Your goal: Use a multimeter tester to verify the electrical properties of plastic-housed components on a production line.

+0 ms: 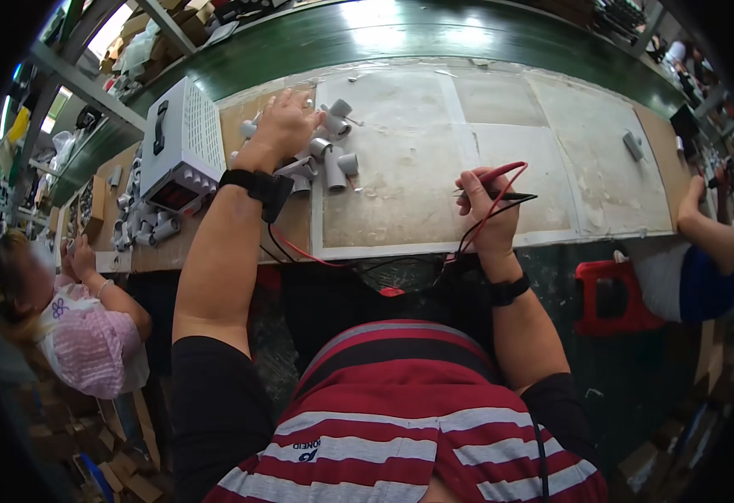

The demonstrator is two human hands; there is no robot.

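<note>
My left hand (pixel 285 121) reaches over a loose pile of short grey-white cylindrical parts (pixel 334 170) on the left part of the table. Its fingers are spread, and the back of the hand hides what lies under the palm. Over the middle of the table, my right hand (pixel 491 214) is closed around a pair of test probes, one red (pixel 499 173) and one black (pixel 513 196). Their red and black leads (pixel 472 235) loop down past the table's front edge.
A white bench instrument (pixel 184 138) with a black handle stands at the left, more grey parts (pixel 145 225) beside it. One grey part (pixel 632 146) lies far right. People sit at both sides; a red stool (pixel 606 293) is at right. A green conveyor belt (pixel 300 42) runs behind.
</note>
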